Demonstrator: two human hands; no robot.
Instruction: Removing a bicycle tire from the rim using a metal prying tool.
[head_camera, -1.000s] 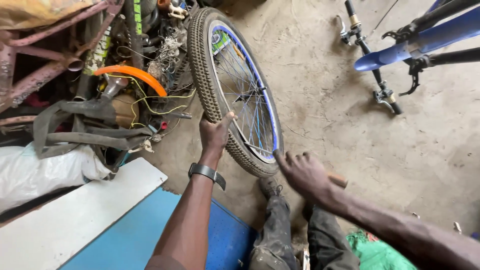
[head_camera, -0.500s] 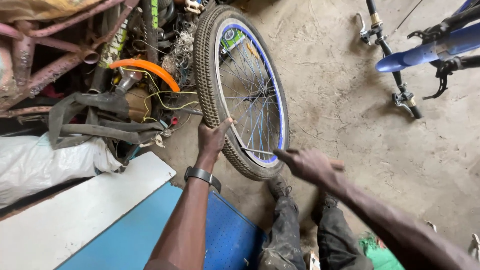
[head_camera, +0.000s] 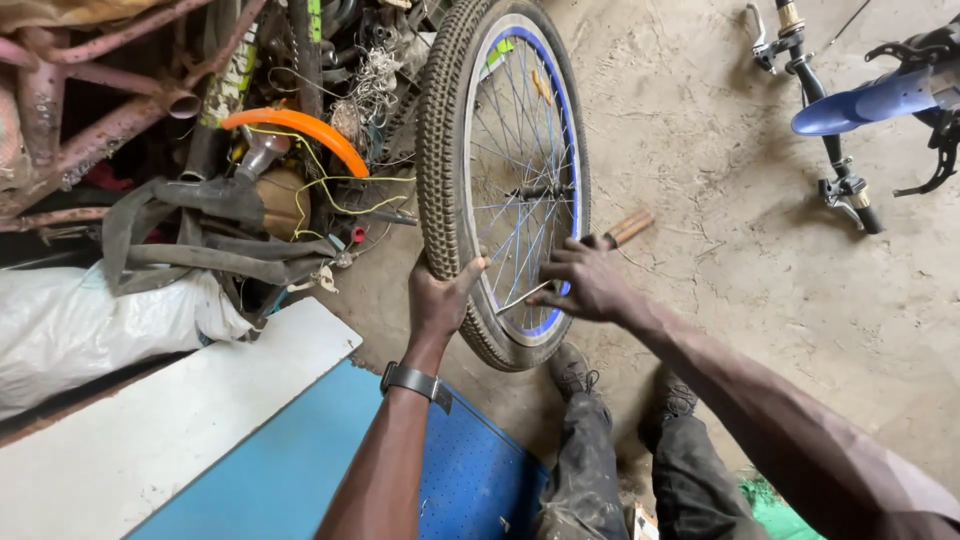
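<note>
A bicycle wheel (head_camera: 448, 150) with a knobbly tyre and a blue rim stands upright on the dirt floor in front of me. My left hand (head_camera: 438, 298) grips the tyre near its bottom, thumb over the tread; a dark watch is on that wrist. My right hand (head_camera: 583, 280) is at the lower rim on the other side, and its fingers hold a thin metal tool (head_camera: 520, 297) against the spokes. A wooden-handled tool (head_camera: 630, 227) lies on the ground just beyond that hand. My legs and shoes (head_camera: 573, 370) are below the wheel.
A pile of scrap lies to the left: rusty pink frames (head_camera: 90, 100), an orange mudguard (head_camera: 300, 132), black inner tubes (head_camera: 200, 250), a white sack (head_camera: 90, 330). A white and blue board (head_camera: 230, 440) sits lower left. A blue bicycle part with pedals (head_camera: 860, 110) is upper right.
The view has shifted closer to the wheel. My right hand moved up from beside the tyre to the rim and spokes. My left hand stays on the tyre.
</note>
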